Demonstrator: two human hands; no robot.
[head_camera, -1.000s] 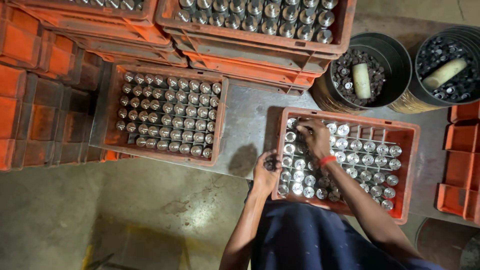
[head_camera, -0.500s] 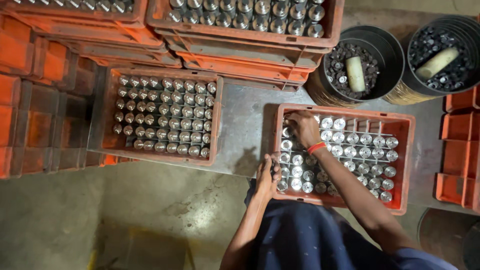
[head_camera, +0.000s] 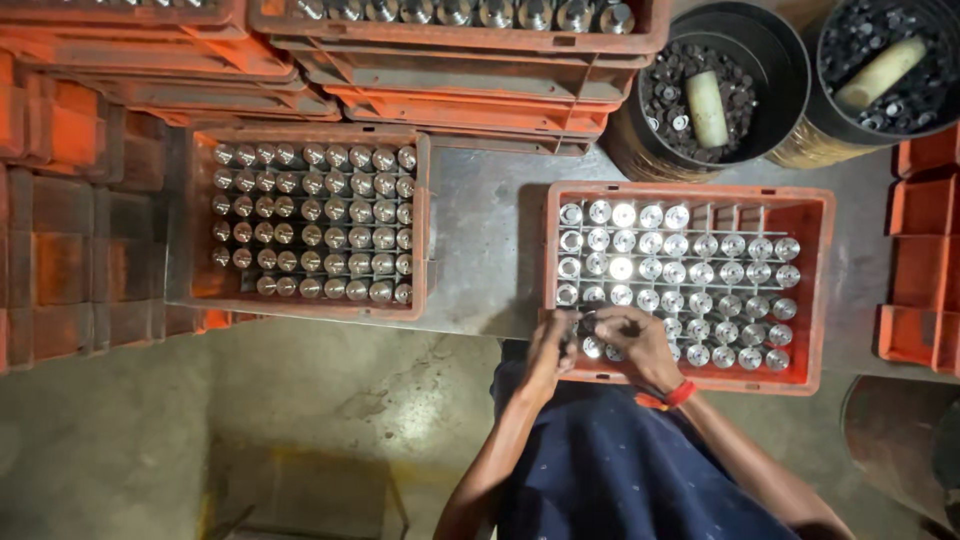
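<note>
Orange crate (head_camera: 815, 290) of steel cylinders (head_camera: 700, 270) sat on the bench (head_camera: 485, 240), both hands meeting at its near left corner. Left hand (head_camera: 552, 345) and right hand (head_camera: 635, 338) each pinched cylinders there, fingers curled. Second crate (head_camera: 190, 220) lay well apart, left.

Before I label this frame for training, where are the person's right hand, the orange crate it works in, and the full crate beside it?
right hand (head_camera: 632, 338), head view, back of the hand.
orange crate (head_camera: 690, 191), head view, far rim.
full crate (head_camera: 305, 133), head view, far rim.
</note>
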